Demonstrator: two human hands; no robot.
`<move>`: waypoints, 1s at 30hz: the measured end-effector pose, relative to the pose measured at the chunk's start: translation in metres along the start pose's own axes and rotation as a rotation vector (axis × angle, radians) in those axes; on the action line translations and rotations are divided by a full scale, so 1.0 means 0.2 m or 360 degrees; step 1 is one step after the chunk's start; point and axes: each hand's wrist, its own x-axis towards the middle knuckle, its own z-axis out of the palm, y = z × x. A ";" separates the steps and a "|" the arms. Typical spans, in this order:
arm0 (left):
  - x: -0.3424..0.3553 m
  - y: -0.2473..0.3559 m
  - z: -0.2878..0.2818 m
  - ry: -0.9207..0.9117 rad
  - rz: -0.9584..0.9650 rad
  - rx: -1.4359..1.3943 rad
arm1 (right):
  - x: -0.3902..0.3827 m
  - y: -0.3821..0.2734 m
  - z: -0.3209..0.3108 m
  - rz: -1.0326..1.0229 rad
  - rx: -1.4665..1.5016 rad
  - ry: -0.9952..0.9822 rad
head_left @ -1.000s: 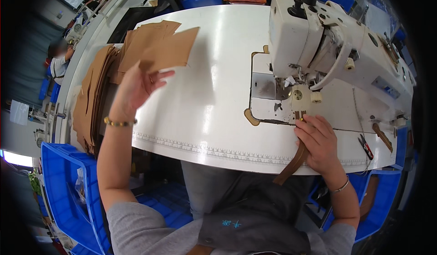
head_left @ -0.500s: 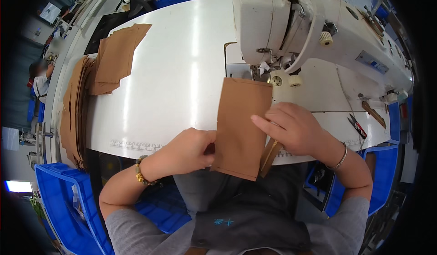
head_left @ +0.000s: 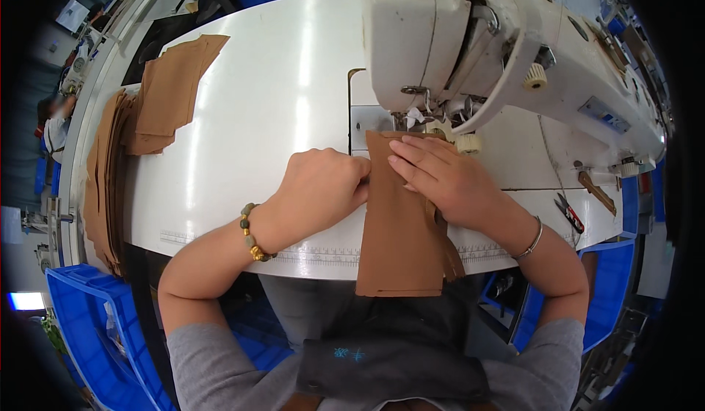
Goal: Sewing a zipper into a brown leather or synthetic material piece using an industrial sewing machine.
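Brown panel (head_left: 400,242) overhangs tabletop (head_left: 250,132) edge; wide gap to stack (head_left: 105,183).

Grey sleeves (head_left: 209,363), dark apron (head_left: 411,371), blue marking (head_left: 342,352), beaded bracelet (head_left: 248,239), metal bangle (head_left: 534,243)

Wearer's hands (head_left: 323,191): two; near sewing machine (head_left: 411,37): one; snips (head_left: 574,220): one.

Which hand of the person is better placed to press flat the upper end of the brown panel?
Probably the right hand: it lies over the brown panel near that upper end, close to the sewing machine. The left hand is curled at the panel's left edge.
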 end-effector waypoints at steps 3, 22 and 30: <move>-0.03 0.02 0.02 0.0164 -0.0005 -0.0011 | -0.01 0.01 0.01 0.0070 0.0014 0.0008; -0.06 0.06 0.11 0.0408 0.0370 0.0194 | 0.04 -0.02 -0.01 0.0018 -0.0193 0.0242; -0.04 0.07 0.11 0.0395 0.0348 0.0240 | 0.00 0.01 0.00 0.0025 -0.0243 0.0155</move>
